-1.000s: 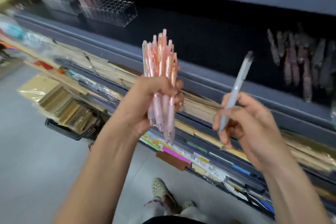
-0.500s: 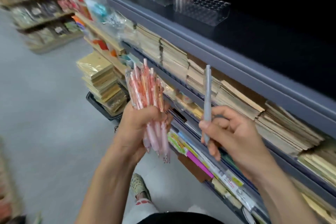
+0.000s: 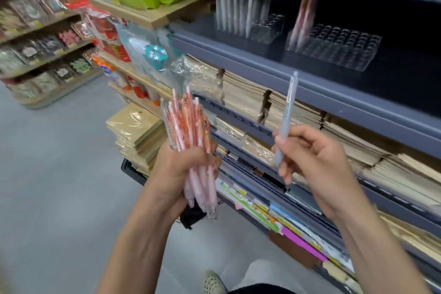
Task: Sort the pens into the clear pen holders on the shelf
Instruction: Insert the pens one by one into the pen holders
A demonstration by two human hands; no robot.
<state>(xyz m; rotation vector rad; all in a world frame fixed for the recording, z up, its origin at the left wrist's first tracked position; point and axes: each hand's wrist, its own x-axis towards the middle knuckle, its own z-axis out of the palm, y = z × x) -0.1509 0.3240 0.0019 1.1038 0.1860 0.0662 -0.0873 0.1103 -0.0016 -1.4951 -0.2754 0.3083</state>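
My left hand grips a bundle of pink and orange pens, tips pointing down. My right hand holds a single grey-blue pen upright, cap end up. On the dark upper shelf stand two clear pen holders. The left holder carries a row of pale grey-blue pens. The right holder has a few pink pens at its left end, with many bare holes. Both hands are below and in front of that shelf.
Stacks of wrapped notebooks fill the shelf below the holders, with coloured stationery lower down. A black basket with brown pads sits on the grey floor at left. Another aisle's shelves stand far left.
The view has swung left and up, bringing the two clear holders closer and more central. Both hands keep their pens; the right hand's single pen now stands more upright.
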